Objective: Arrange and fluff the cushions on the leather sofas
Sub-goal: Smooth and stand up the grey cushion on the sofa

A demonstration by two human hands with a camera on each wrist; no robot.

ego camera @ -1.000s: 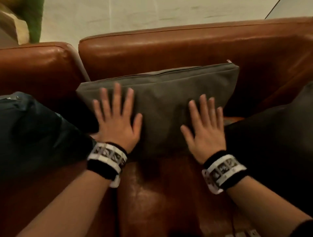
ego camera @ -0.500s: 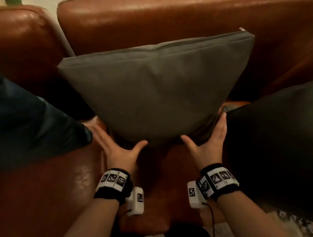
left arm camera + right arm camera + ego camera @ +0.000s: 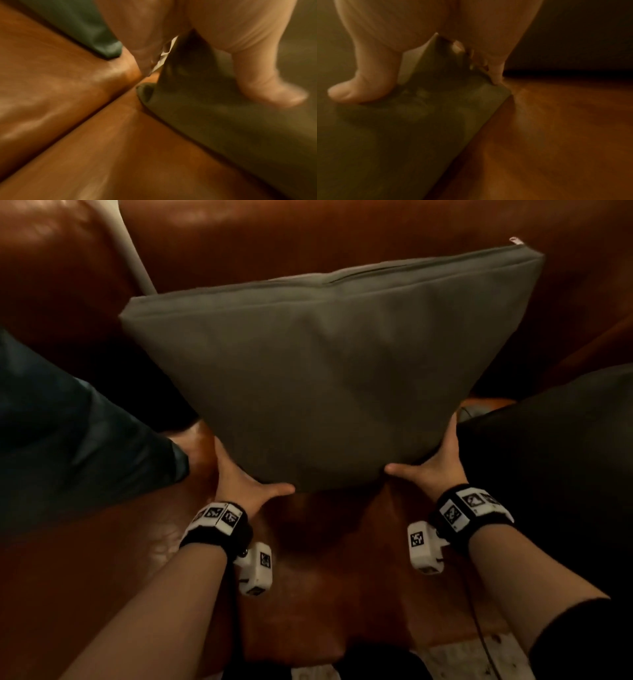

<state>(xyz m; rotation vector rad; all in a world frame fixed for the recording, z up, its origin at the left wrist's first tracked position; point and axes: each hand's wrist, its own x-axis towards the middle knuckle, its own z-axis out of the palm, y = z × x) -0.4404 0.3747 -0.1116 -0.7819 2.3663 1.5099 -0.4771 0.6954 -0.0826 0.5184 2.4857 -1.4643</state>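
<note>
A grey-green cushion [image 3: 325, 364] stands upright against the brown leather sofa's backrest [image 3: 342, 237], its zipped edge on top. My left hand [image 3: 239, 481] grips its lower left corner and my right hand [image 3: 435, 470] grips its lower right corner. In the left wrist view the thumb [image 3: 267, 86] lies on the cushion's [image 3: 223, 121] front face and the fingers run behind it. The right wrist view shows the same hold, thumb [image 3: 359, 88] in front of the cushion [image 3: 385, 135]. The fingertips behind are mostly hidden.
A dark teal cushion [image 3: 68, 433] lies on the left sofa, close to my left hand. A black cushion [image 3: 548, 474] sits tight against my right hand. Bare leather seat [image 3: 325, 559] lies below the grey cushion. Pale floor shows at the bottom edge.
My hands slid from lying flat on the cushion's face down to its lower corners and took hold of them. The cushion now stands more upright and larger in view.
</note>
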